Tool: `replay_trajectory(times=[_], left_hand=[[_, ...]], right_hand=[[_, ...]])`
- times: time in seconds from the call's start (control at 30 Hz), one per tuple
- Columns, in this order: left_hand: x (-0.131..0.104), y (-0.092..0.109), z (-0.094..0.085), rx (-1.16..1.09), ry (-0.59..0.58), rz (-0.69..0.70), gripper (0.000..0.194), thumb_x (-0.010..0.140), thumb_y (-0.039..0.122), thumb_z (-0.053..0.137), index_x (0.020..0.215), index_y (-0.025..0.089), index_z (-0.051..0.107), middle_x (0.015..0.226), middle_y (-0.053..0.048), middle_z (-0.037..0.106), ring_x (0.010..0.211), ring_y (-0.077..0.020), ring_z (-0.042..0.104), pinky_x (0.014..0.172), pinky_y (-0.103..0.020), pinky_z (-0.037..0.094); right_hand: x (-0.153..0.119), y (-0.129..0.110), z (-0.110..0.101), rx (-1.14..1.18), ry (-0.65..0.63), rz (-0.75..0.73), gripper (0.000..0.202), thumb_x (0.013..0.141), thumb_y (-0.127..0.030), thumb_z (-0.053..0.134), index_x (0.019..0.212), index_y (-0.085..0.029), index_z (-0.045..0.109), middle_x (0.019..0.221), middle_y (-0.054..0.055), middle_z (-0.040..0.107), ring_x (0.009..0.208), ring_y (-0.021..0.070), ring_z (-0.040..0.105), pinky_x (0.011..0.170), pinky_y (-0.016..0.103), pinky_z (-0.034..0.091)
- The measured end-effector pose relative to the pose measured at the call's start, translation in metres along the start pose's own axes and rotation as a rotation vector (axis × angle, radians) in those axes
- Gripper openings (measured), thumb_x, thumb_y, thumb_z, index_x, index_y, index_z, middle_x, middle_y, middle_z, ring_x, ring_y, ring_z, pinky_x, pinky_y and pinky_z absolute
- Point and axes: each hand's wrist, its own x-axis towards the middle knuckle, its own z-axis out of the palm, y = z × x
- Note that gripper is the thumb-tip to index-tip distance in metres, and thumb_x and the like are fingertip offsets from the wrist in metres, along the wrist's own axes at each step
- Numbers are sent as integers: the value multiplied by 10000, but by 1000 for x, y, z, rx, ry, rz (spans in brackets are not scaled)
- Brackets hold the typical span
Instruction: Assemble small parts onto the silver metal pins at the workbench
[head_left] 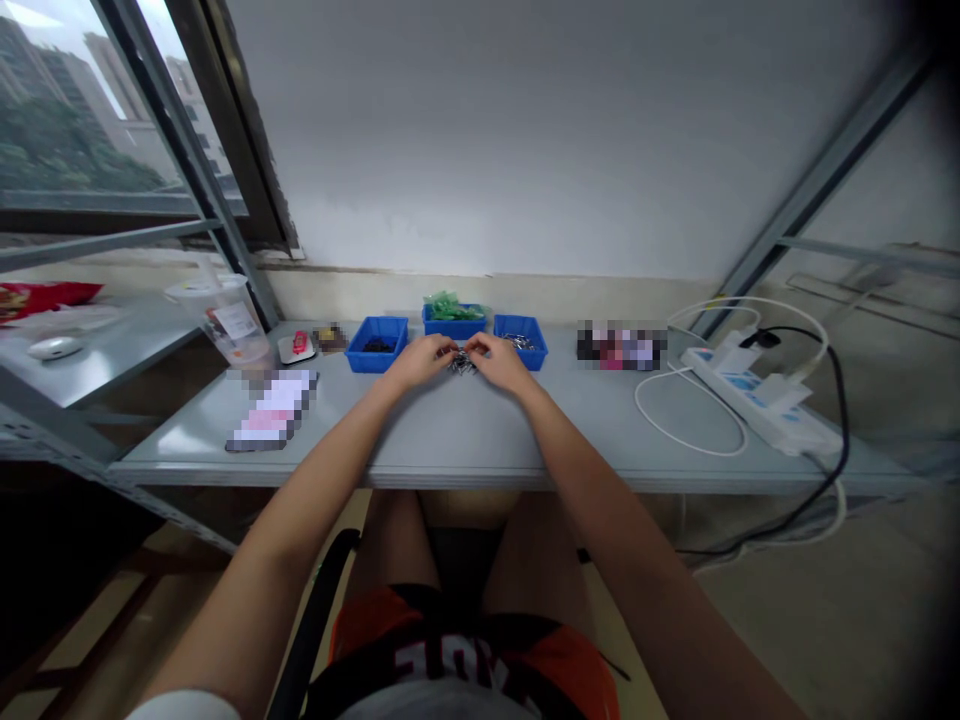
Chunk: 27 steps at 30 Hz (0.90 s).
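A small pile of shiny and dark metal pieces (463, 363) lies on the grey tabletop, too small to name. My left hand (426, 358) is at its left side, fingers bent and fingertips pressed together at the pile. From the right, my right hand (495, 357) reaches to the same pile with thumb and fingers closed. What the fingertips hold is too small to make out. Behind the hands stand three blue bins: a left bin (352, 358) with dark small pieces, a middle bin (454, 327) with green plastic packets, and a right bin (537, 358) with silvery metal pieces.
On the left are a blurred phone (274, 410), a plastic drink cup (234, 325) and a white dish (288, 352) with a red packet. To the right lie a blurred dark item (619, 347), a white power strip (765, 405) and looping cables (697, 445). A wall rises behind.
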Motion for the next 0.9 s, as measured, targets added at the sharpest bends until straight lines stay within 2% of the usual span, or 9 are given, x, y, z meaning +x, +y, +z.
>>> replay_trajectory(times=[0.17,0.3,0.4,0.5,0.57,0.63,0.73,0.83,0.9], left_hand=[[-1,5,-5,22,44,-32,238,885,297,484,958,164,668,934,-73,679,806,-183,612,735,-283,458],[-4,2,-23,179,144,-126,208,871,267,483,967,170,640,943,-94,671,863,-221,605,768,-315,452],[-12,-8,-37,368,273,-353,231,877,283,454,954,156,632,959,-153,653,938,-289,584,797,-376,447],[-21,-20,-46,488,282,-596,238,853,257,461,956,126,631,972,-203,632,999,-354,548,829,-454,430],[-25,-24,-49,525,297,-670,270,838,251,476,1007,99,621,1035,-230,604,1044,-376,520,855,-487,415],[-23,-24,-49,532,302,-598,305,848,259,465,1060,96,612,1091,-227,581,1079,-365,502,878,-474,412],[-15,-14,-41,459,234,-327,305,884,267,423,1072,143,628,1071,-162,598,1069,-296,524,910,-396,420],[-8,-4,-23,346,7,-119,282,882,271,439,1046,180,649,1026,-99,625,1012,-242,565,868,-327,450],[-6,-1,-8,319,-113,-81,283,871,285,466,1051,183,659,1035,-98,626,978,-231,587,834,-308,466]], right_hand=[[-1,-2,-2,39,8,3,166,790,-185,515,902,-185,637,855,29,682,757,149,594,765,284,443],[-1,2,0,23,33,20,201,809,-174,512,964,-181,640,863,41,686,767,153,602,768,288,447],[-2,5,2,-43,-27,69,169,820,-169,512,909,-175,655,854,47,689,758,154,604,756,288,448],[-3,8,3,-93,-113,101,162,830,-177,523,910,-171,664,850,54,691,762,159,610,751,292,450],[-5,9,3,-108,-161,110,158,827,-165,533,909,-171,668,865,60,695,781,166,617,750,293,454],[-6,8,3,-123,-199,124,148,824,-156,544,896,-173,672,884,66,700,803,175,624,753,296,458],[-7,6,3,-151,-270,169,132,832,-167,556,890,-173,675,896,68,703,811,178,628,761,301,463],[-7,5,3,-164,-335,186,139,837,-158,559,915,-168,674,910,58,702,823,161,628,788,290,461],[-7,6,3,-173,-346,180,144,842,-159,558,929,-164,672,921,57,700,837,156,626,803,286,458]])
